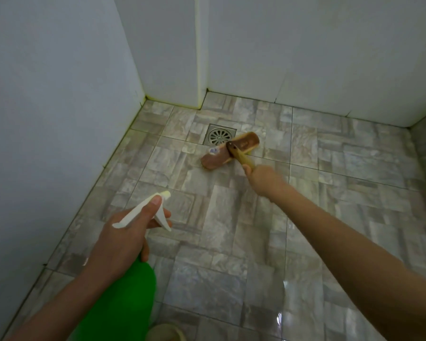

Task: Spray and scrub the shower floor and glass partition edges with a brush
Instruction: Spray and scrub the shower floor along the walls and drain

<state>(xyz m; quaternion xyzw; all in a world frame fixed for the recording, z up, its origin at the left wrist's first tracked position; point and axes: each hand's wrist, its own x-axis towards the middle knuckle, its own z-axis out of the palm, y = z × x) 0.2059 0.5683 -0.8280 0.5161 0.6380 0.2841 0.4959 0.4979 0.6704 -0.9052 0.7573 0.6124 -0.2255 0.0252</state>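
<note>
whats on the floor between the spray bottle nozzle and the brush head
Nothing: only bare floor tiles run from the spray bottle to the brush, as the head view shows. The drain lies beyond.

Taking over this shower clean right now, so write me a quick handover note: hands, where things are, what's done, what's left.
Left hand grips the green spray bottle, nozzle aimed forward over the floor.
Right hand grips the brush by its handle; the head rests on the tiles beside the drain.
Done: the floor shines wet at the near right; how much is scrubbed cannot be told.
Left: finish the floor, then the glass edges, which are not in view.
</note>
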